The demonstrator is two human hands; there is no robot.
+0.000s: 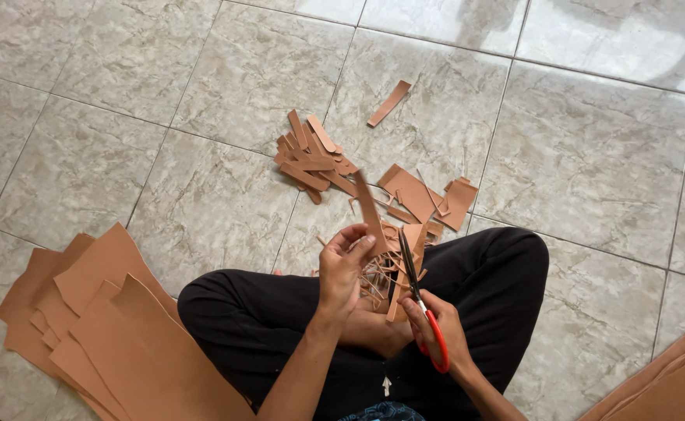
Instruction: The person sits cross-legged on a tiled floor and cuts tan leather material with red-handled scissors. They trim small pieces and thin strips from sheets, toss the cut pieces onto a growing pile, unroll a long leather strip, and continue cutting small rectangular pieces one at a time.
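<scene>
I sit cross-legged on a tiled floor in black trousers. My left hand (pixel 344 265) pinches a narrow brown leather strip (pixel 370 209) that stands up from its fingers. My right hand (pixel 437 331) grips red-handled scissors (pixel 419 300), blades pointing up and away, close beside the strip. Between my knees lies a heap of thin brown offcuts (pixel 393 269).
A pile of cut brown strips (pixel 310 158) and flat scraps (pixel 424 196) lies on the tiles ahead, with one lone strip (pixel 389 103) farther off. Large brown leather sheets (pixel 101 327) are stacked at my left; more sheets (pixel 670 386) show at the lower right corner.
</scene>
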